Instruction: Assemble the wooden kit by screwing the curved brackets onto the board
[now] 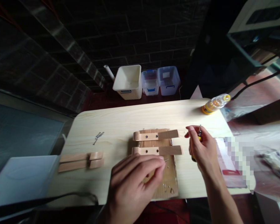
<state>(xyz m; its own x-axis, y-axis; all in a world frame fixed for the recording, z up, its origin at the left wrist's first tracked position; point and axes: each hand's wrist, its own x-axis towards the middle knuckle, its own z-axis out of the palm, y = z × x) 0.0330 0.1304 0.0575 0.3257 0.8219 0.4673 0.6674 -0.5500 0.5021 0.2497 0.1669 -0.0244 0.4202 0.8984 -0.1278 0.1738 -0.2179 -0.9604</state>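
Observation:
My left hand (136, 183) is over the near part of a worn wooden board (174, 177), thumb and forefinger pinched together. A thin, pale sliver shows by its fingertips, too small to make out. Two wooden pieces, a far one (151, 136) and a nearer one (154, 151), lie across the board; each has a rounded left end, a tapered right end and two dark holes. Part of another light wooden piece shows beneath my left hand. To the right of the board, my right hand (204, 146) is closed around a yellow-and-black screwdriver (199, 133), its metal tip pointing away from me.
Several screws (98, 137) lie loose on the light wooden table (116, 119). Two more wooden pieces (80, 161) rest at the left. A clear bottle with yellow ends (216, 104) stands at the far right corner, and printed sheets (226, 165) lie right. Plastic bins (128, 79) stand beyond the table.

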